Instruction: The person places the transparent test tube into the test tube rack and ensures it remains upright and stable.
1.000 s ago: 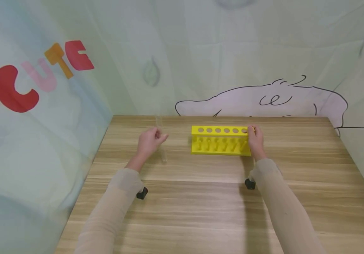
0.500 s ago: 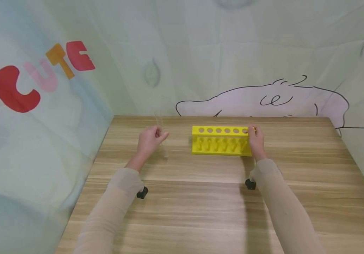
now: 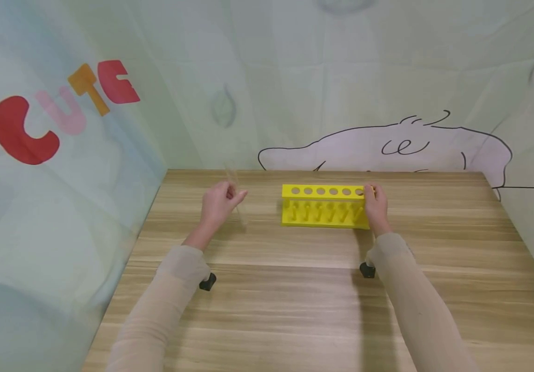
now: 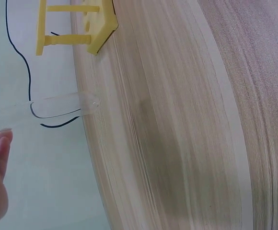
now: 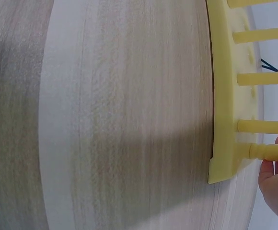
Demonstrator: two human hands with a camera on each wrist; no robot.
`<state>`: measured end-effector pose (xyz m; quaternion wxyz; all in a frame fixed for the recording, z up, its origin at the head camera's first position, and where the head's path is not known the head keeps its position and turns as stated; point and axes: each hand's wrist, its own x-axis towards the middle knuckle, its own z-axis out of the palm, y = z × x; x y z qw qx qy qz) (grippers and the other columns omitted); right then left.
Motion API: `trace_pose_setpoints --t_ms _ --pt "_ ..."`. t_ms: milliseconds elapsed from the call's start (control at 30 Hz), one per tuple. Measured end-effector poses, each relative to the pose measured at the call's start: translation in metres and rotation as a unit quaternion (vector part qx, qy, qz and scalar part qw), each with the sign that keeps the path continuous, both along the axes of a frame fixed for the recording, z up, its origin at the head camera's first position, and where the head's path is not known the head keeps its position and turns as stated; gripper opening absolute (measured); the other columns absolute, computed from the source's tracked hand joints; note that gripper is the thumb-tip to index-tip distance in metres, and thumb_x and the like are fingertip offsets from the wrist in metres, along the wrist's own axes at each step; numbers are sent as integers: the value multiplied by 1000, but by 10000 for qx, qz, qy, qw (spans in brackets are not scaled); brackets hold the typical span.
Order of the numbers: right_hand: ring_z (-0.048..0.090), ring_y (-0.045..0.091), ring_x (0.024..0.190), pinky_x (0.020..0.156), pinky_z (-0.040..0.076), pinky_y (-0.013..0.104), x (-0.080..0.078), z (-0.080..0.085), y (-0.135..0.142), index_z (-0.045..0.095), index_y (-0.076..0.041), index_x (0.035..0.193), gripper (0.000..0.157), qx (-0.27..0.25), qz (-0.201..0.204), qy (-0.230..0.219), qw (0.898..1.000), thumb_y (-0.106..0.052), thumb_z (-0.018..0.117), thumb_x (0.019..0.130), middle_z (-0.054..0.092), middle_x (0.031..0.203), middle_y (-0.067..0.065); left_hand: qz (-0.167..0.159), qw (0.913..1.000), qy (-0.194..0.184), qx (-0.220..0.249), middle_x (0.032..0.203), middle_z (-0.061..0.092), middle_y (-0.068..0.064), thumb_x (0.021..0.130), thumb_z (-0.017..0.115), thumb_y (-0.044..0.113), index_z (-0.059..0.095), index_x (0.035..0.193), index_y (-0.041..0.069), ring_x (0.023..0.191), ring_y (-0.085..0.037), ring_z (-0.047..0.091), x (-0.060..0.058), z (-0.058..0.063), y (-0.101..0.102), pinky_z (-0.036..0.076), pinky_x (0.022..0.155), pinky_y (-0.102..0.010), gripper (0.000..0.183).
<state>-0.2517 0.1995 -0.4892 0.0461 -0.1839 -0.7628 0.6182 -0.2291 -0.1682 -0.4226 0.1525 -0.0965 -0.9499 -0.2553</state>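
A clear test tube (image 4: 62, 104) is pinched by my left hand (image 3: 217, 204) to the left of the yellow rack. Its rounded end points down, above the table in the left wrist view. My right hand (image 3: 376, 205) grips the right end of the yellow test tube rack (image 3: 324, 192), which stands on the table. The rack has a row of several round holes on top and several upright pegs below. In the right wrist view, the fingers (image 5: 274, 172) are by the turned end post (image 5: 268, 152).
The wood-grain table (image 3: 285, 305) reaches back to a printed cloth backdrop (image 3: 192, 103) with an outlined cartoon figure. Coloured letters (image 3: 25, 132) show on the left cloth. A small black piece sits under each wrist.
My left hand has risen slightly with the test tube, whose lower end has moved up a little. The right hand and the rack stay where they were.
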Motion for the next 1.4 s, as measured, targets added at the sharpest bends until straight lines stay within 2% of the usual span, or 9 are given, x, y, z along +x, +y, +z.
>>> trace_pose_setpoints --t_ms 100,167,400,667,1033,1400 --pt "37 15 89 76 32 24 0 -1 0 44 -10 105 29 -30 -14 35 10000 -35 34 94 42 95 -3 -71 9995 311 4 70 57 -6 81 61 34 54 76 7 64 -17 56 -1 0 0 47 57 -29 29" --pt "37 14 89 76 32 24 -1 0 0 44 -10 106 31 -5 1 13 10000 -36 33 94 42 95 -3 -96 9992 390 32 69 56 -6 81 62 34 54 75 6 63 -17 55 -2 0 0 47 57 -29 29" --pt "37 15 90 76 32 24 -2 -2 0 43 -8 111 36 53 -26 -87 9999 -38 32 94 42 96 -3 -72 9998 191 43 69 56 -6 81 61 36 52 74 7 64 -18 54 -3 6 2 46 58 -29 31" --pt "37 17 94 79 32 25 -2 -3 1 42 -7 114 40 122 -14 -83 9999 -39 31 94 42 100 0 -93 9994 304 115 69 56 -7 81 63 32 53 72 6 64 -19 54 -6 12 5 46 59 -30 28" --pt "37 16 95 79 32 25 -2 -1 0 43 -9 112 34 80 -28 -107 9999 -36 32 94 42 100 -1 -114 9985 447 283 72 59 -9 81 62 32 53 73 5 67 -20 57 -12 21 6 48 61 -30 29" --pt "37 17 98 83 32 27 -2 -1 -2 45 -10 106 28 -57 -130 -71 9999 -33 34 94 43 98 -2 -90 9989 430 174 71 58 -7 82 60 34 52 73 7 66 -18 56 -17 28 8 46 61 -30 30"
